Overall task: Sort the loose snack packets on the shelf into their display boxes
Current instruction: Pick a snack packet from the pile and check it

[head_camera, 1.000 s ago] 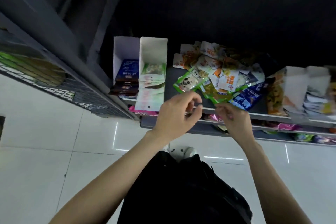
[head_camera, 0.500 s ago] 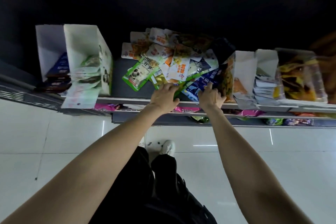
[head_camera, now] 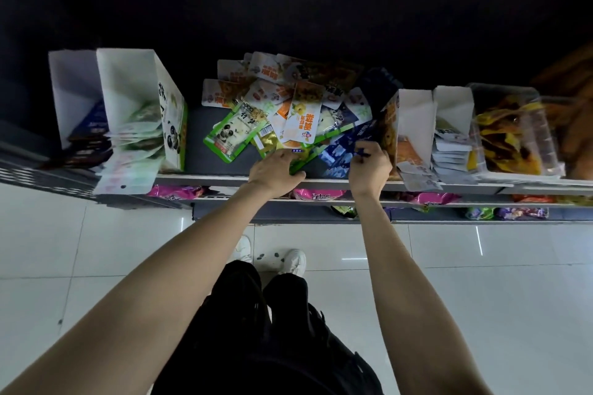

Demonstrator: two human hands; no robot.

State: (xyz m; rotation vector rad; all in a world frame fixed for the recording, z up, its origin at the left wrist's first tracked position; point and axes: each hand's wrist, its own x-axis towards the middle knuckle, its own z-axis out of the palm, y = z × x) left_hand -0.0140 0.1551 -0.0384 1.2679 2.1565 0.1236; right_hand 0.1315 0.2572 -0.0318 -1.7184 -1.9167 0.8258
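Fingers of both hands, empty a second ago, now pinch a green packet (head_camera: 298,163) and a blue packet (head_camera: 340,151).

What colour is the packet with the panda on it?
Green with a white middle, on the panda packet, head view.

1. The upper third is almost black; nothing behind the shelf (head_camera: 224,167) can be made out.
2. Light falls from above and in front, brightest on the white floor tiles (head_camera: 96,250), which carry short streaks of glare (head_camera: 478,239).
3. The white display boxes (head_camera: 128,83) look washed out, their fronts pale.
4. The loose packets (head_camera: 301,119) are readable in the middle but soft; the far right edge smears into orange blur.
5. Wide-angle distortion bends the shelf edge and stretches the forearms at the bottom corners.
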